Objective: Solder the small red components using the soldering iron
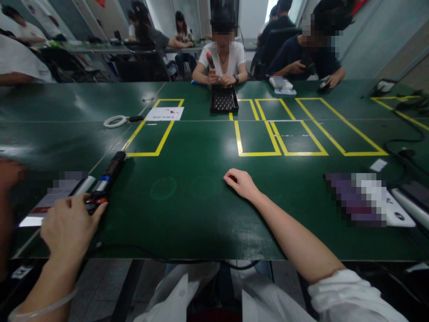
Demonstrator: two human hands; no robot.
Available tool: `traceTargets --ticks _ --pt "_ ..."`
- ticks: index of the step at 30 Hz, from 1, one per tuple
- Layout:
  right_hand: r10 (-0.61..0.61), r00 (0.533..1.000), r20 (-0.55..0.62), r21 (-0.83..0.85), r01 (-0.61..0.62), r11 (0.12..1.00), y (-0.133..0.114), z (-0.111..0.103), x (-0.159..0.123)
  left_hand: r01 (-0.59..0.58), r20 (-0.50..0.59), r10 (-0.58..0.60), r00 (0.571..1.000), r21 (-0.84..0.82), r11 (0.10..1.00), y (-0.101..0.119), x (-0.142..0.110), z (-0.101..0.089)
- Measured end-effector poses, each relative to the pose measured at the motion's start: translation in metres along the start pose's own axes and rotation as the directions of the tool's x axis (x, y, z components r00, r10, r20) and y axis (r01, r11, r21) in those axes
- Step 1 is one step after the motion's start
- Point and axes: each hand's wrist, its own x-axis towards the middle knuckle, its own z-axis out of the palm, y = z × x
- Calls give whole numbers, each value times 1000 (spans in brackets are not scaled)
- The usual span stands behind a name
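Note:
My left hand is at the near left of the green table, its fingers curled around the red end of a black electric screwdriver that lies pointing away from me. My right hand rests on the table near the middle, fingers loosely curled with the knuckles down, and nothing shows in it. A black cable runs along the near table edge.
Yellow tape rectangles mark the table. A black tray stands in front of the person opposite, who holds a red-tipped tool. A white ring and a paper sheet lie at the far left. Blurred packs lie at the right.

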Motion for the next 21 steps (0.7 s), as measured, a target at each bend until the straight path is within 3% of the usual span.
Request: traceTargets --ticks 2,4,7,9,12,14,16,18,21 --pt "0 1000 -1 3 0 1000 -1 -1 0 -51 -113 59 992 72 996 3 -2 2" --pt "-3 1000 0 2 3 1000 -1 -1 0 -92 -159 99 982 52 994 2 -2 4" --pt "-2 1000 -2 -7 2 1000 0 0 0 -99 -164 99 981 6 995 -4 4 5" --pt "-1 1000 -4 -10 1 1000 1 1 0 -77 -140 87 986 75 994 -6 10 3" --pt "-6 1000 -3 -5 6 1000 1 2 1 -14 -80 20 997 80 997 4 21 -1" --pt "-10 1000 -2 -3 10 1000 1 3 1 -50 -38 47 998 -77 996 23 26 -3" --pt "-8 1000 -2 0 8 1000 0 3 1 -168 -18 170 985 -295 941 52 28 -4" --pt "-6 1000 -2 7 6 1000 0 2 1 -287 -9 326 945 -500 817 90 27 -5" --pt "-10 1000 -4 23 10 1000 0 1 0 -372 13 529 848 -698 613 151 24 -8"
